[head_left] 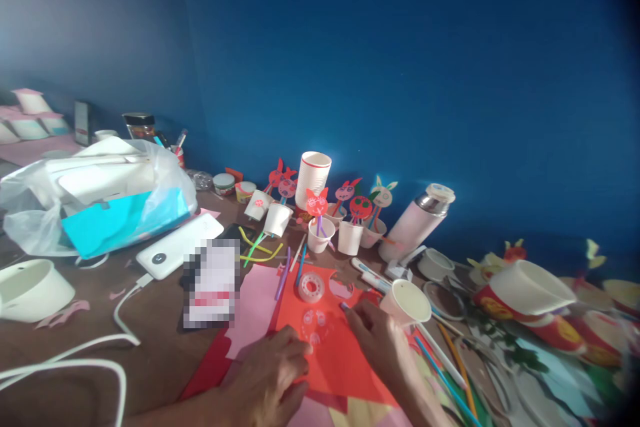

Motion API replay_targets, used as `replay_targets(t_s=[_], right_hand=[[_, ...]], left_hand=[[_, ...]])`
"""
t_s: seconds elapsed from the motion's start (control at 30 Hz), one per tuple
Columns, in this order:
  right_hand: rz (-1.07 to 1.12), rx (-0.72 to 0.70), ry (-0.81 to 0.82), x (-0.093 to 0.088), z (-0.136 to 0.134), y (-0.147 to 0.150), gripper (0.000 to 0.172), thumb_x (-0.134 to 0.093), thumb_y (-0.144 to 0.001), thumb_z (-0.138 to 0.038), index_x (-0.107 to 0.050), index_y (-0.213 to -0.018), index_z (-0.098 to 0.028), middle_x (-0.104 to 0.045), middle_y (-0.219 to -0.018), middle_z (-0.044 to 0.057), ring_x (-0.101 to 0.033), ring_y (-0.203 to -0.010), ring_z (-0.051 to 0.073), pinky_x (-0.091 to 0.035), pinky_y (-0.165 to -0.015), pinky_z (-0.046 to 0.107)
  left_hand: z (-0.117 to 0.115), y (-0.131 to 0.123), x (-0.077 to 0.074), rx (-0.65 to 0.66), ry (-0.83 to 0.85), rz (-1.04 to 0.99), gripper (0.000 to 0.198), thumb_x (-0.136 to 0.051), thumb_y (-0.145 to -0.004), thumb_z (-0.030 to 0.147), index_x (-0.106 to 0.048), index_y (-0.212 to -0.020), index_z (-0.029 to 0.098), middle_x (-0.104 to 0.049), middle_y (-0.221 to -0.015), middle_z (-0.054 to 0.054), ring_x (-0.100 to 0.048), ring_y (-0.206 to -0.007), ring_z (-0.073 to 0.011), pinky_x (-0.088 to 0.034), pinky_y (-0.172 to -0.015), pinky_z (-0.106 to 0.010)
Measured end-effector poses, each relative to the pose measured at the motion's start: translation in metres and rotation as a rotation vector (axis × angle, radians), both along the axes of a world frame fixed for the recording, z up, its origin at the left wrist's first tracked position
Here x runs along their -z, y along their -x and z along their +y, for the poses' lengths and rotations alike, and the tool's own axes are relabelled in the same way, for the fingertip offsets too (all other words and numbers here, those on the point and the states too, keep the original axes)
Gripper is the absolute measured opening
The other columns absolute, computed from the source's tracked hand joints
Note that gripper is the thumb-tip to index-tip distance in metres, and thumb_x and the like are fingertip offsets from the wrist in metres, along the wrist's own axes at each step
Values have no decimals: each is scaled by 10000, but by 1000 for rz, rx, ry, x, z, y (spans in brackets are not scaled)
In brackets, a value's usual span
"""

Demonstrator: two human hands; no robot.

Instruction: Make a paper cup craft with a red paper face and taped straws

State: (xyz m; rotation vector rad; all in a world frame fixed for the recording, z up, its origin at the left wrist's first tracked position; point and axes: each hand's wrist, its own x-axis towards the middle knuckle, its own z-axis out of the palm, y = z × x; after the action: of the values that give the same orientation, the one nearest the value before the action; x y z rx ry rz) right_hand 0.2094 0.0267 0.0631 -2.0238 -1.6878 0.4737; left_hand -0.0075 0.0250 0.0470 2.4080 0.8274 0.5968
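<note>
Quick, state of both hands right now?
Left hand: fingers curled, over the red paper; whether it grips anything cannot be told.
Right hand: fingers bent over the same paper; grip cannot be told.

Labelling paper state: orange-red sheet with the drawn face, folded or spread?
Spread: the orange-red sheet lies flat, no fold visible, drawn face showing.

No wording, brand or number can be read. The white power bank (175, 250) bears a dark round mark with a pale sign inside, too small to make out. Yellow print on the large red-and-white paper cup (530, 288) is blurred, the label on the small yellow-sided tub (245, 192) is illegible, and the phone's screen (213, 287) is pixelated.
</note>
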Motion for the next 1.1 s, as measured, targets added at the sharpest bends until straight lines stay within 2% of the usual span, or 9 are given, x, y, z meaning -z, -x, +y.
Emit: replay_targets(t_s=[0.17, 0.33, 0.5, 0.63, 0.73, 0.87, 0.9, 1.03, 1.1], right_hand=[[-174, -8, 26, -5, 4, -19, 203, -492, -822, -395, -572, -721, -238, -632, -619, -11, -581, -598, 178, -322, -543, 251], [-350, -67, 13, 2, 3, -20, 256, -478, -838, -430, -603, -755, -222, -672, -763, 48, -609, -711, 214, -337, -587, 277], [-453, -96, 61, 8, 2, -19, 192, -465, -863, -318, -613, -810, -207, -679, -874, 72, -630, -746, 220, -334, -561, 266], [-475, -117, 62, -2, 0, -16, 158, -451, -855, -215, -591, -930, -215, -689, -886, 64, -648, -775, 231, -357, -572, 264], [-340, -190, 30, -18, -8, -7, 185, -414, -883, -242, -571, -981, -229, -703, -820, 48, -657, -714, 216, -368, -565, 258], [-46, -423, 58, -36, -22, 13, 159, -456, -869, -268, -615, -861, -256, -685, -709, -8, -623, -619, 149, -352, -535, 215], [4, -454, 83, -38, -25, 17, 141, -487, -846, -244, -623, -815, -256, -673, -683, -22, -605, -595, 135, -339, -525, 209], [191, -464, 137, -39, -27, 21, 120, -536, -788, -241, -632, -715, -233, -608, -595, -35, -532, -550, 117, -310, -514, 214], [458, -497, 246, -39, -24, 12, 177, -535, -794, -355, -652, -835, -230, -624, -658, -8, -546, -586, 133, -338, -525, 218]], left_hand=[[0, 0, -5, 2, 27, 6, 129, -505, -826, 202, -589, -728, 212, -613, -873, -33, -499, -888, -193, -419, -788, -265], [1, 1, -4, 11, 5, -23, 137, -482, -841, 197, -593, -761, 209, -615, -870, -43, -510, -870, -190, -422, -767, -259], [1, 0, -2, 1, -33, -59, 132, -476, -843, 190, -582, -765, 199, -604, -839, -46, -526, -856, -180, -432, -758, -249], [2, 1, -3, -13, -12, -107, 144, -441, -849, 169, -569, -788, 195, -600, -807, -38, -547, -801, -157, -436, -717, -225], [3, 1, 2, -68, 95, -230, 133, -470, -843, 211, -561, -938, 199, -605, -843, -32, -560, -782, -147, -437, -724, -229], [5, -1, 11, -241, 448, -377, 493, -594, -765, 328, -426, -1215, 220, -578, -858, -2, -522, -647, -114, -433, -599, -212], [5, -2, 12, -247, 521, -388, 486, -605, -749, 308, -446, -1198, 212, -569, -824, 8, -507, -631, -108, -425, -586, -208], [5, -5, 7, -209, 660, -403, 111, -577, -758, 220, -605, -842, 154, -514, -652, 28, -442, -596, -89, -371, -563, -197], [5, -6, 5, -164, 791, -515, 153, -575, -787, 291, -588, -818, 142, -478, -595, 40, -408, -538, -75, -336, -509, -191]])
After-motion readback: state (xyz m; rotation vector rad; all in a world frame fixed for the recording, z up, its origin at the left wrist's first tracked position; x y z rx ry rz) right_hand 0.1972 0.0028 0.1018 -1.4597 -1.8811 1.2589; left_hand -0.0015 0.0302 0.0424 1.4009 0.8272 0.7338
